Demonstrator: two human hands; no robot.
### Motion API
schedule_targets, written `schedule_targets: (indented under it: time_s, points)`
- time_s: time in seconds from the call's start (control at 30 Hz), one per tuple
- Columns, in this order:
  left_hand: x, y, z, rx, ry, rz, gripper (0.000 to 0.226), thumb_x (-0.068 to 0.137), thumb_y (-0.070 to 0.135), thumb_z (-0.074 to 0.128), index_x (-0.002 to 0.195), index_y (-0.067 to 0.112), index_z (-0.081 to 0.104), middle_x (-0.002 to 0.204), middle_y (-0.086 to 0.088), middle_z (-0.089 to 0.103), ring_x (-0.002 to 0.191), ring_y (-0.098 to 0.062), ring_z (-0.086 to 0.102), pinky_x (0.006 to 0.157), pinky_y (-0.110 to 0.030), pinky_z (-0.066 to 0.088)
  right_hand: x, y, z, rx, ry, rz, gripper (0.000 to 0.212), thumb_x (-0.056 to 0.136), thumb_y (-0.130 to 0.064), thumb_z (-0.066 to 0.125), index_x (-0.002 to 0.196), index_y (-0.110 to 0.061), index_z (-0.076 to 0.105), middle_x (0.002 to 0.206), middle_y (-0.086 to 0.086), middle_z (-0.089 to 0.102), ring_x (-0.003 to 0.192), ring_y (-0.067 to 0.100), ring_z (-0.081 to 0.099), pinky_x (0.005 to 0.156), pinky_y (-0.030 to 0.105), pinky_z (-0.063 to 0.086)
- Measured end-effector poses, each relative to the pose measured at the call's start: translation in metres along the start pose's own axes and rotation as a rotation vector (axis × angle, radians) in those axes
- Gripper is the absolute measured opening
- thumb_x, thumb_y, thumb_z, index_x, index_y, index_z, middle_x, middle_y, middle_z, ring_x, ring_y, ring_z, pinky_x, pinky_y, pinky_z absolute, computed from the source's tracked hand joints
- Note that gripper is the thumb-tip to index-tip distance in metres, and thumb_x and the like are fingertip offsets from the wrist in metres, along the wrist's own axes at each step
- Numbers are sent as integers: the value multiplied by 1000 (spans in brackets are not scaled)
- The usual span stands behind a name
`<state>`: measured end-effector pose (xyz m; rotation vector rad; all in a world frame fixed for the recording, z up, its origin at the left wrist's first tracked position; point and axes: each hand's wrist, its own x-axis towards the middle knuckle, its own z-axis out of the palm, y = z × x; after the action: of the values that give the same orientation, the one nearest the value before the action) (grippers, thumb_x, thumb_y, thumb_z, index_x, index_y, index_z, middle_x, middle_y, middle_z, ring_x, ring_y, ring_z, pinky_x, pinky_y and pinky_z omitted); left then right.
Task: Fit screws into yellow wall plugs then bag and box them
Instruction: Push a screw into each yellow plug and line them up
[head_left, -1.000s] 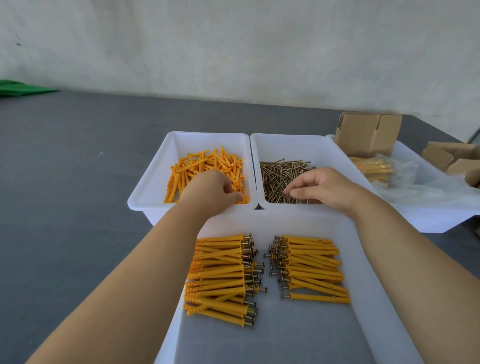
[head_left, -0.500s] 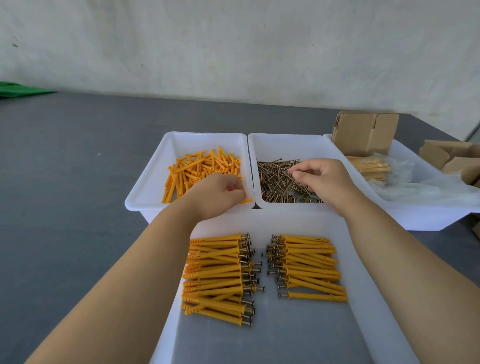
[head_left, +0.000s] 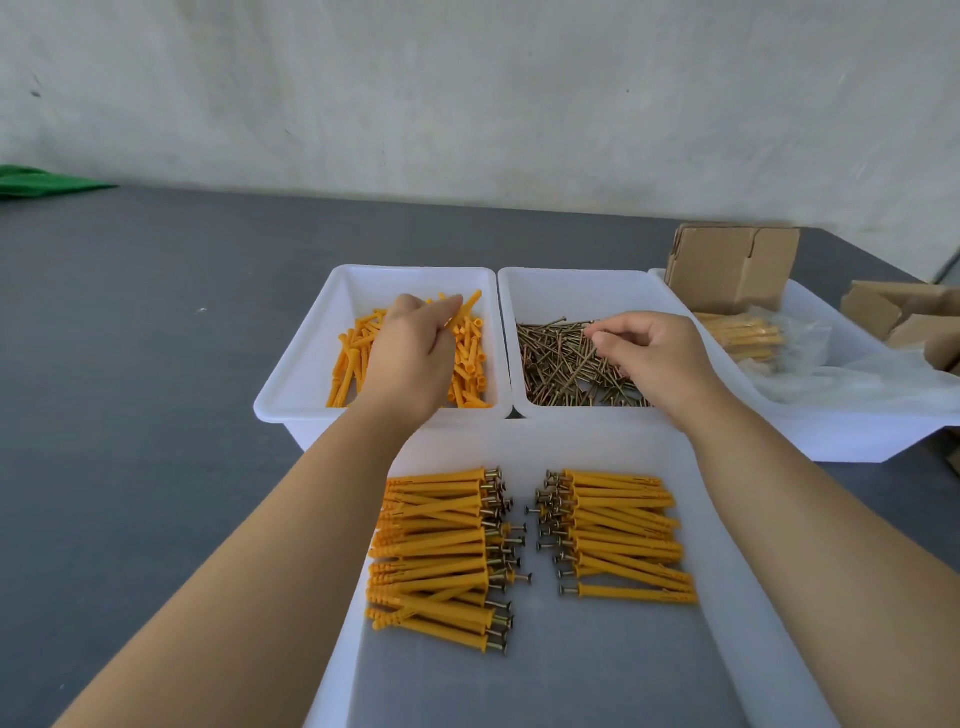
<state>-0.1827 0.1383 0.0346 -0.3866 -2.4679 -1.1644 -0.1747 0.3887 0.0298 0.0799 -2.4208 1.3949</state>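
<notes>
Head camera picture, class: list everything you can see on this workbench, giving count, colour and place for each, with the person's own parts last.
Table: one, dark grey, under everything.
Tubs: four, white; plug tub back left, screw tub back middle, bag tub back right, front tub nearest.
Loose plugs: many, yellow, in the plug tub.
Loose screws: many, brassy, in the screw tub.
Fitted plugs: two rows, yellow with screw heads facing inward; left row, right row, in the front tub.
Bagged plugs: clear bags, in the bag tub.
Cardboard boxes: brown; one in the bag tub, more far right.
Cloth: green, far left edge.
Left hand: pinching one plug.
Right hand: fingers curled over the screws.
</notes>
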Motion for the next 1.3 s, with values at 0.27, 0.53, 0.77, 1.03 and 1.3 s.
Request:
schedule_targets:
  time_s: [0.27, 0.53, 0.77, 1.03, 1.3]
  points:
    - [-11, 12, 0, -295, 132, 48, 28, 90, 4, 65, 115, 15, 67, 92, 8, 73, 82, -7, 70, 79, -32, 59, -2, -15, 4, 31, 112, -77, 15, 94, -15, 65, 100, -23, 77, 81, -21, 67, 73, -13, 59, 71, 9, 45]
    - [-12, 12, 5, -473, 60, -13, 22, 99, 7, 54, 115, 3, 68, 99, -3, 75, 87, -10, 74, 82, -33, 60, -7, -25, 13, 236, 82, -4, 19, 98, -14, 58, 99, -24, 74, 83, -5, 75, 80, 10, 74, 74, 23, 59]
    - [-12, 15, 3, -542, 14, -30, 33, 104, 9, 43, 132, 12, 60, 87, 2, 68, 71, -10, 68, 68, -25, 57, -9, -39, 17, 450, 160, 32, 17, 100, -15, 56, 102, -20, 73, 83, 0, 75, 77, 18, 75, 72, 28, 59]
    - [-25, 31, 12, -553, -405, -12, 39, 101, 5, 49, 140, 6, 50, 82, -6, 71, 50, -10, 48, 55, -25, 50, -12, -49, 25, 495, 120, -26, 18, 101, -12, 54, 104, -15, 71, 80, 0, 71, 75, 16, 73, 72, 26, 56]
    - [-25, 30, 11, -573, -422, -13, 38, 101, 5, 49, 139, 9, 51, 84, -9, 72, 50, -11, 48, 55, -26, 49, -15, -51, 29, 402, 119, -84, 19, 100, -12, 55, 102, -21, 72, 77, -5, 72, 74, 13, 72, 72, 28, 58]
